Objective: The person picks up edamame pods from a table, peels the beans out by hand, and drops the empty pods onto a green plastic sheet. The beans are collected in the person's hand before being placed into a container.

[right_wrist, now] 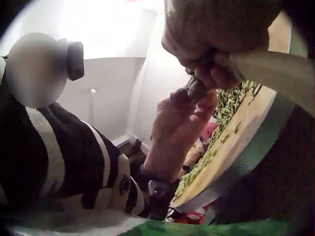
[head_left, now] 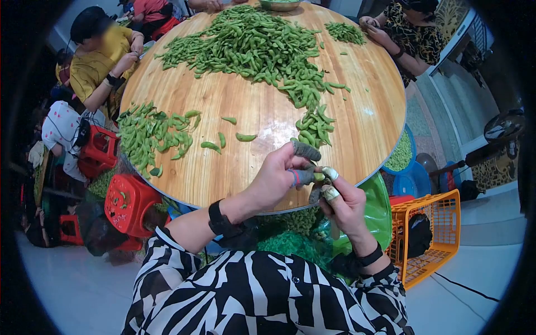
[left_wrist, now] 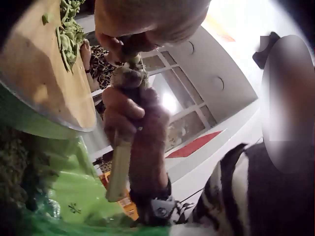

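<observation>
Just over the near edge of the round wooden table (head_left: 223, 106), my two hands meet fingertip to fingertip. My left hand (head_left: 271, 177), with dark finger covers on some fingers, pinches a green soybean pod (head_left: 319, 176), mostly hidden by fingers. My right hand (head_left: 347, 207) has pale and dark wraps on its fingertips, and these meet the pod. Its curled fingers also grip a pale, flat handle (left_wrist: 118, 172) that sticks out below the fist; what it belongs to is hidden. Loose pods (head_left: 315, 127) lie just beyond my hands.
A large heap of pods (head_left: 251, 42) covers the table's far side, with a smaller pile (head_left: 153, 134) at left. Below the right edge are a green bag (head_left: 375, 215), an orange crate (head_left: 427, 234) and a blue basin of shelled beans (head_left: 401, 153). A red stool (head_left: 129, 204) stands left.
</observation>
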`<move>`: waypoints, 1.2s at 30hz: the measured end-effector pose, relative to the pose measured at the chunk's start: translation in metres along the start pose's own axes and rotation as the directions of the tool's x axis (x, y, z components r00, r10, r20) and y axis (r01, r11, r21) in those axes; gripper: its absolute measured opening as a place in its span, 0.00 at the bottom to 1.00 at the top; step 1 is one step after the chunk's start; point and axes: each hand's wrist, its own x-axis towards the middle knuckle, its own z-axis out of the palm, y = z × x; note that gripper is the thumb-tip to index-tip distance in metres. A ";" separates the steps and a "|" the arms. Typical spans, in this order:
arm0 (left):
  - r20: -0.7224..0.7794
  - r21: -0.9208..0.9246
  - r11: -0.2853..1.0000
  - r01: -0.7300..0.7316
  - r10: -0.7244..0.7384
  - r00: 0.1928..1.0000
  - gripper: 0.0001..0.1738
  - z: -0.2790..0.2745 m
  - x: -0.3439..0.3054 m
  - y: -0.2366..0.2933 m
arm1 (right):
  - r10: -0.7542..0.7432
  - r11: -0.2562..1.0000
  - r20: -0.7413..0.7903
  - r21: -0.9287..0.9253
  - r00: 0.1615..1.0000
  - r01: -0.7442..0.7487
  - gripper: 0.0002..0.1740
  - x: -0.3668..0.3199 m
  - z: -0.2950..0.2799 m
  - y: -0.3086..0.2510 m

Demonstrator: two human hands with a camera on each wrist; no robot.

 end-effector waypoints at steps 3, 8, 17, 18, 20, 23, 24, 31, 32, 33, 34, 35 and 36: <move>0.053 -0.131 0.970 0.203 -0.197 0.979 0.21 -0.002 0.000 -0.001 | -0.321 0.890 0.084 -0.315 0.943 0.331 0.24 0.005 -0.009 0.010; 0.016 -0.049 0.963 0.264 -0.264 0.964 0.19 0.019 -0.008 -0.018 | -0.370 0.774 0.146 -0.497 0.917 0.392 0.22 -0.010 -0.012 0.010; 0.152 0.281 0.933 0.224 -0.274 0.950 0.19 0.022 -0.013 -0.027 | -0.285 0.735 0.273 -0.553 0.919 0.392 0.18 -0.024 -0.029 0.010; 0.122 0.514 0.852 0.104 -0.193 0.974 0.19 0.023 -0.016 -0.016 | -0.204 0.769 0.276 -0.548 0.939 0.328 0.17 -0.026 -0.031 0.010; 0.114 0.715 0.699 -0.008 -0.105 0.988 0.19 0.013 -0.018 -0.010 | -0.124 0.797 0.280 -0.543 0.952 0.264 0.16 -0.031 -0.035 0.009; 0.422 0.889 0.067 -0.452 0.259 0.869 0.13 -0.030 -0.002 -0.016 | -0.013 0.769 0.332 -0.600 0.943 0.222 0.15 -0.033 -0.039 0.009; 0.442 0.885 0.030 -0.464 0.252 0.861 0.13 -0.045 0.002 -0.014 | -0.025 0.772 0.348 -0.588 0.937 0.239 0.14 -0.033 -0.039 0.009; 0.275 0.782 0.538 -0.313 0.153 0.949 0.19 -0.094 -0.005 0.025 | -0.044 0.796 0.346 -0.554 0.937 0.243 0.13 -0.029 -0.037 0.015; 0.169 0.765 0.603 -0.227 0.152 0.974 0.18 -0.096 -0.007 0.032 | -0.075 0.790 0.351 -0.550 0.933 0.271 0.13 -0.029 -0.037 0.018; 0.169 0.766 0.602 -0.225 0.149 0.974 0.18 -0.095 -0.006 0.039 | -0.075 0.792 0.350 -0.548 0.934 0.269 0.13 -0.030 -0.036 0.018; 0.196 0.845 0.452 -0.284 0.231 0.953 0.17 -0.095 -0.004 0.047 | -0.089 0.803 0.338 -0.532 0.937 0.268 0.13 -0.030 -0.036 0.017; 0.233 0.902 0.286 -0.323 0.307 0.923 0.17 -0.096 -0.002 0.052 | -0.103 0.813 0.329 -0.516 0.939 0.270 0.13 -0.029 -0.035 0.016; 0.290 0.886 0.269 -0.378 0.316 0.904 0.16 -0.099 0.001 0.050 | -0.105 0.812 0.335 -0.515 0.936 0.275 0.13 -0.028 -0.035 0.012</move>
